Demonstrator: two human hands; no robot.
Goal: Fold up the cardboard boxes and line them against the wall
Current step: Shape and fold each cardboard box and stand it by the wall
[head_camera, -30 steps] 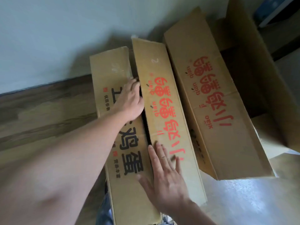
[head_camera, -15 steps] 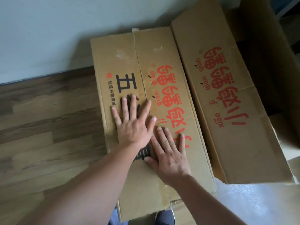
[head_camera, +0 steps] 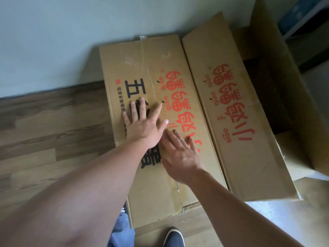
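Both the left hand (head_camera: 142, 125) and right hand (head_camera: 181, 155), fingers straight and side by side, press the flattened box (head_camera: 160, 193) flat on the floor (head_camera: 44, 139) at the wall's (head_camera: 71, 32) foot; standing it upright against the wall likely comes next

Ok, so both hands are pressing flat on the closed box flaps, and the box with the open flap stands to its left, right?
Not quite. Both the left hand and the right hand do press flat on the closed box, but the head view shows the open box to its right, not its left.

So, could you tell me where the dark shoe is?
In the head view, the dark shoe sits at the bottom edge, just below the flattened box.
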